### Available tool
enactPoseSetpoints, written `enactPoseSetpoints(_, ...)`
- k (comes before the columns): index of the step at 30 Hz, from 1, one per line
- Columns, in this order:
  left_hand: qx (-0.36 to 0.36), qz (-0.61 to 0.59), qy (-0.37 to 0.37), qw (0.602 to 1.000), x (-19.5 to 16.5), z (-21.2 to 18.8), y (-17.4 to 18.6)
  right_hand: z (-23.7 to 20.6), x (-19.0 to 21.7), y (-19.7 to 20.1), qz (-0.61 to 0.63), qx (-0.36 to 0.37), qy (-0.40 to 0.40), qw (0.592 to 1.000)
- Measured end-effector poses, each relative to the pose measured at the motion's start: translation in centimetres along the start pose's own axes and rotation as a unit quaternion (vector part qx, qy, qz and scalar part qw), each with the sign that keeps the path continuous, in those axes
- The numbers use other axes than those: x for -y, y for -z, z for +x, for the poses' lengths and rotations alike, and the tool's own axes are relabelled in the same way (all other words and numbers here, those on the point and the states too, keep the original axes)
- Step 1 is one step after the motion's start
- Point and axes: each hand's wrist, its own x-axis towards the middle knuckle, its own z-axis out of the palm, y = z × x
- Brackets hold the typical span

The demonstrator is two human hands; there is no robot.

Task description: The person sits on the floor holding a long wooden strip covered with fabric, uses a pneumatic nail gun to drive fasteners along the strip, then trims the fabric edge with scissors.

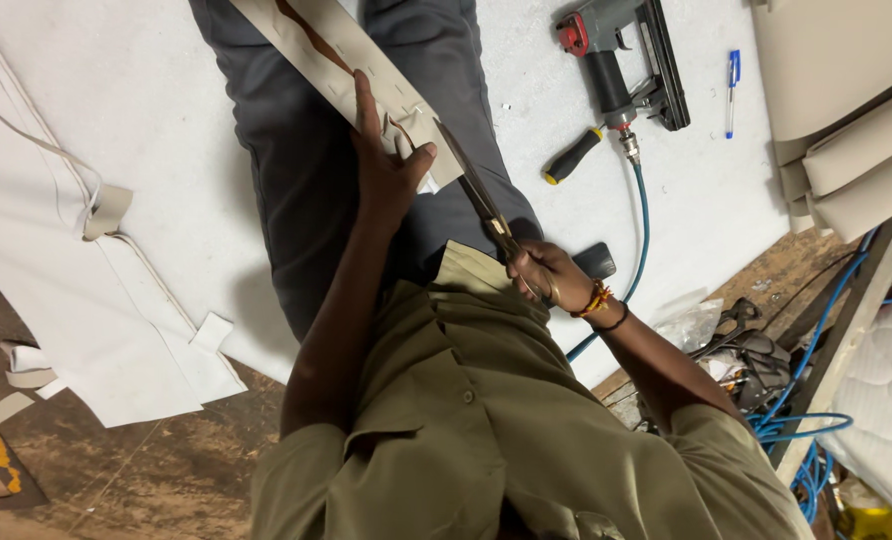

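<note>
My left hand (381,170) pinches the near end of a long beige strip of material (316,50) that lies along my grey trouser leg (296,170). My right hand (546,275), with a beaded band on the wrist, grips the handles of metal scissors (476,185). The scissor blades point up toward the end of the strip, right beside my left thumb. My olive shirt (486,420) fills the bottom of the view.
White sheet material (116,150) covers the floor under my legs. A pneumatic staple gun (621,55) with a blue hose (641,230), a yellow-tipped screwdriver (571,155) and a blue pen (732,90) lie to the right. Beige cushions (846,100) are stacked at the upper right, and a quilted mattress (891,390) sits at the lower right.
</note>
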Motion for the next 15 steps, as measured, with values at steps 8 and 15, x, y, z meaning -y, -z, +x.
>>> enactPoseSetpoints(8,-0.006,0.093,-0.065,0.994,2.1,0.0,0.3,0.1,0.4,-0.9,-0.062,-0.058,0.021,0.996)
enactPoseSetpoints(15,0.007,0.084,-0.076,0.994,2.1,0.0,0.5,0.4,0.5,-1.1,-0.069,-0.060,0.016,0.996)
